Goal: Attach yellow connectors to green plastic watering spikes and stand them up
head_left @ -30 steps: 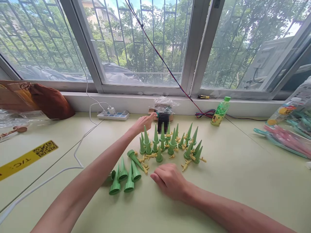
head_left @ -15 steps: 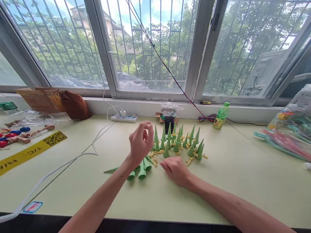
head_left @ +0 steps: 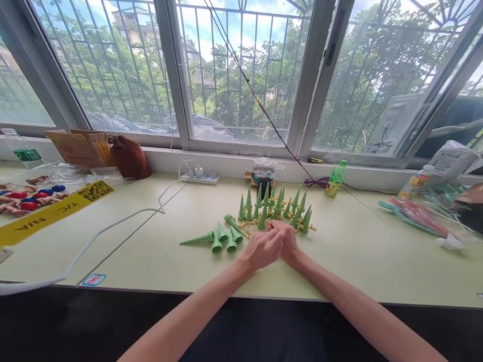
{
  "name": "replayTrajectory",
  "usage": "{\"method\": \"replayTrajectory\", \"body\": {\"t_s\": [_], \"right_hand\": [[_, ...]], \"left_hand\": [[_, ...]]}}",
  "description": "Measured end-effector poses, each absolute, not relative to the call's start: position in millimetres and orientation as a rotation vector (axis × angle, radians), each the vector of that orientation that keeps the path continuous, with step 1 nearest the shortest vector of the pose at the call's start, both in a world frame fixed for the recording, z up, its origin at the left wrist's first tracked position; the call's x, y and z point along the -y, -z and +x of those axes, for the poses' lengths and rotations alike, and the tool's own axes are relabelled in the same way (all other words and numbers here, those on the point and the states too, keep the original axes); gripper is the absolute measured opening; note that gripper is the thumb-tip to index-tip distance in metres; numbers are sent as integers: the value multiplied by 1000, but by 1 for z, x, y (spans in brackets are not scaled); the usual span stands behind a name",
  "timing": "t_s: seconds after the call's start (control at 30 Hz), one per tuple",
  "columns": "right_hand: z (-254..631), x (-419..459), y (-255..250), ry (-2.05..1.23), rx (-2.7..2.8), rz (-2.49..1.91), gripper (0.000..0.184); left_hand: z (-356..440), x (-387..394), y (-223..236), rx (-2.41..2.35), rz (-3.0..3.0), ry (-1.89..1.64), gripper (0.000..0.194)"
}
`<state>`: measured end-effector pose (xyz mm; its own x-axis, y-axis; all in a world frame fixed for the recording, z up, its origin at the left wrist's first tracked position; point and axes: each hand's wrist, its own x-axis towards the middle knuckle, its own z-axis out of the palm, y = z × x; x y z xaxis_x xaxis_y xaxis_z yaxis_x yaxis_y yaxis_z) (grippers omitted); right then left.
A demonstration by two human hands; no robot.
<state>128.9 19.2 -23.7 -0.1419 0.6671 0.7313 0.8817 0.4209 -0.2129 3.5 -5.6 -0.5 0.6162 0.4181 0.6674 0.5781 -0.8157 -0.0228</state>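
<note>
Standing cones (head_left: pixel 262 219) point vertically upward.

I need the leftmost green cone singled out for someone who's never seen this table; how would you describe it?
On the pale table, look left of the left hand for a small cluster of green cones. At its left edge lies the leftmost cone. Its slim tip points left, away from the cluster, the only one that does.

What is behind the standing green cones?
Behind the green cones is a black object, with brown cardboard and clear plastic by it. The cones cover its lower part, so its base can't be seen.
</note>
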Motion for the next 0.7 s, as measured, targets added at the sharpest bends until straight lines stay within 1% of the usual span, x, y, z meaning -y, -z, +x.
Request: {"method": "replayTrajectory", "body": {"t_s": [0.1,0.2,0.4,0.5,0.6,0.7], "right_hand": [[130,-17,22,330,1858,-1366,40],[131,-17,24,308,1841,-1396,39],[130,-18,25,316,1799,-1425,40],[129,-18,24,317,1813,-1441,41],[129,-18,25,306,1829,-1431,41],[129,-19,27,285,1842,-1414,41]], "left_hand": [[4,2,8,938,-2490,1000,26],[7,-2,7,1053,-2398,990,21],[-4,-12,-7,1514,-2198,921,18],[-19,-22,-16,1753,-2049,908,22],[-37,-41,-29,1964,-1989,794,28],[-55,-64,-41,2169,-2074,552,32]]}}
